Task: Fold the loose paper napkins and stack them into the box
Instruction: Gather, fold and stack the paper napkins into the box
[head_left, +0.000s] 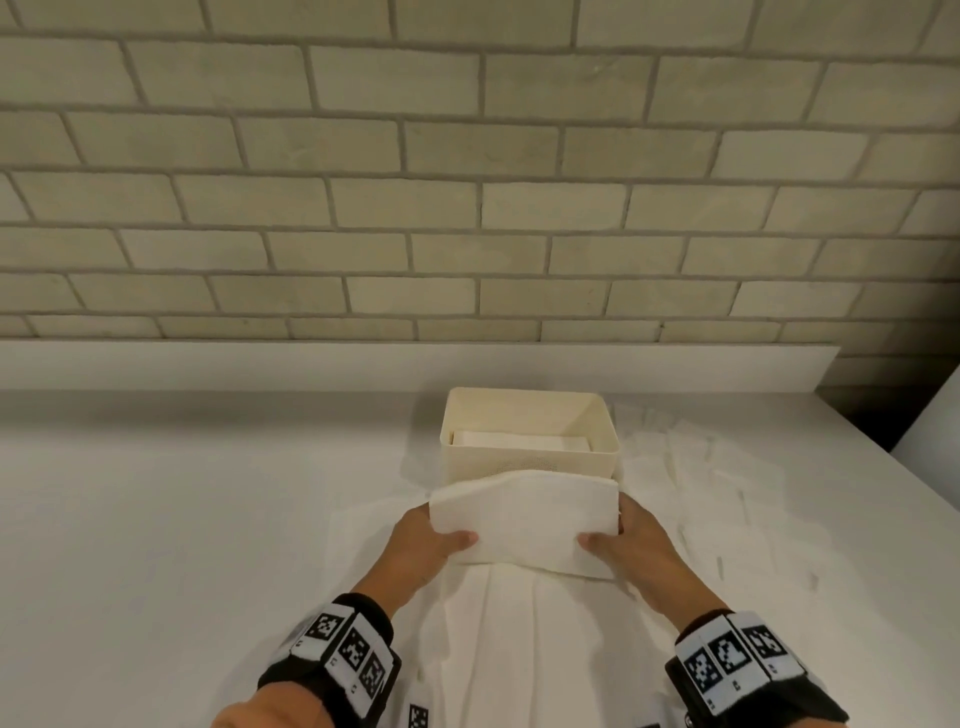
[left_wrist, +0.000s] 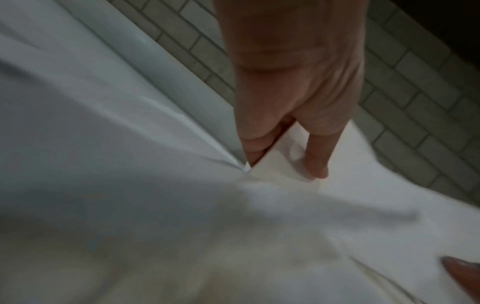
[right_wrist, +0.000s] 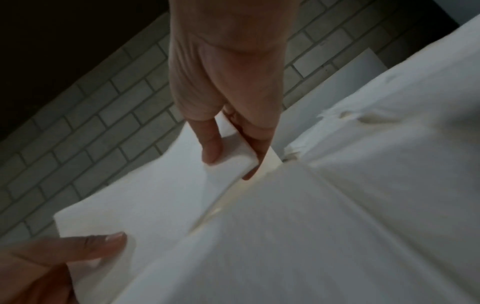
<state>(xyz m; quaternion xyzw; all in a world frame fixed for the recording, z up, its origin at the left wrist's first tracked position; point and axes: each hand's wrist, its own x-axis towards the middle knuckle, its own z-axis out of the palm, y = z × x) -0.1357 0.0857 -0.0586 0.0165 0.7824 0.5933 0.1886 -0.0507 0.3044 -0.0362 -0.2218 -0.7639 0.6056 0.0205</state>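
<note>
A white folded napkin (head_left: 524, 517) is held in the air just in front of the cream box (head_left: 530, 462). My left hand (head_left: 426, 540) pinches its left end, thumb on top and fingers underneath. My right hand (head_left: 631, 540) pinches its right end the same way. The left wrist view shows the thumb (left_wrist: 315, 156) pressed on the napkin (left_wrist: 363, 185); the right wrist view shows the thumb (right_wrist: 211, 142) on the napkin (right_wrist: 161, 195). A stack of folded napkins (head_left: 519, 440) lies inside the box. More loose napkins (head_left: 519, 639) lie spread under my hands.
Several loose napkins (head_left: 701, 467) are scattered on the white table (head_left: 182, 519) right of the box. A brick wall (head_left: 467, 182) rises behind the table's raised back ledge. The table's right edge (head_left: 893, 457) runs diagonally close to the scattered napkins.
</note>
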